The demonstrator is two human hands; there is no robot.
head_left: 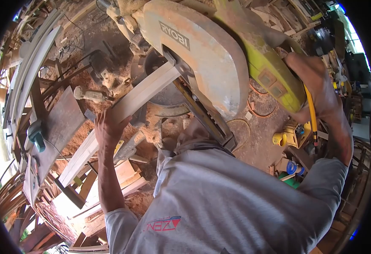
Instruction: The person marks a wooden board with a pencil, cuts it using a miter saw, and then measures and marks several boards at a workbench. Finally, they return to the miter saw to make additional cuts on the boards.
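Here, left hand [108, 127] clasping board [147, 90], right hand [311, 73] gripping saw [270, 70]; blade guard [206, 63] at board's end; sawdust [76, 139], wood scraps [126, 174] around.

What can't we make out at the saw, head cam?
All in the head view:
Where the board meets the blade: hidden by the RYOBI guard.
Right hand, fingertips: hidden behind the green saw body.
Board under the left hand: covered by that hand.
Shirt's smallest print: too small.
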